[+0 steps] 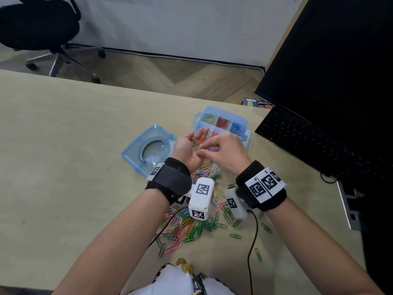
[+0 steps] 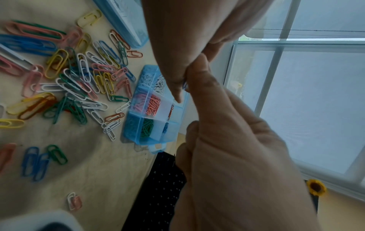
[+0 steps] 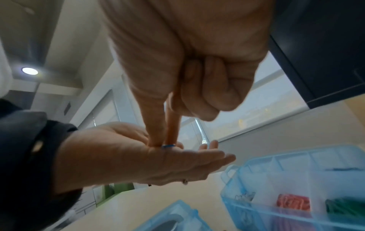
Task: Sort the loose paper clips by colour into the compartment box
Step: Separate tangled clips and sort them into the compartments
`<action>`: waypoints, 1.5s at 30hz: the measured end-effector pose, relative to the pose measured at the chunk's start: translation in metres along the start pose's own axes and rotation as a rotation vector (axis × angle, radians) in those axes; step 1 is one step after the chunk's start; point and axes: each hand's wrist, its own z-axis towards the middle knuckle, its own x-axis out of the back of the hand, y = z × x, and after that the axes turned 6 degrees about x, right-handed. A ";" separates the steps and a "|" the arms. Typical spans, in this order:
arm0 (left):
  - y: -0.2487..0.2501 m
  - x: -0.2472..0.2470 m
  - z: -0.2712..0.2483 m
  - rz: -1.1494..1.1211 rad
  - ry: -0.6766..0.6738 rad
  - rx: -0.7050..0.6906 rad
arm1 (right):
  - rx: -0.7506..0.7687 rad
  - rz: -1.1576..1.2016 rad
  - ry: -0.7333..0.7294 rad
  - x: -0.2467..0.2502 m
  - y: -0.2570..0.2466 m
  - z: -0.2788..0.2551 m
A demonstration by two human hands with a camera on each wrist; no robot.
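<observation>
My left hand is held palm up above the table, fingers relaxed, with several mixed-colour paper clips lying in the palm. My right hand reaches into that palm. In the right wrist view its thumb and forefinger pinch a blue paper clip against the left palm. The blue compartment box stands open just beyond the hands, with yellow, red, blue, green, pink and white clips in separate cells. A big pile of loose clips lies under my wrists.
The box's clear blue lid lies to the left of the hands. A black keyboard and monitor fill the right side. Two black cables cross the table near the pile. An office chair stands beyond the table.
</observation>
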 end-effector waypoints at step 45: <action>0.009 0.037 0.000 0.302 -0.223 0.074 | -0.038 0.098 0.027 0.003 0.052 0.026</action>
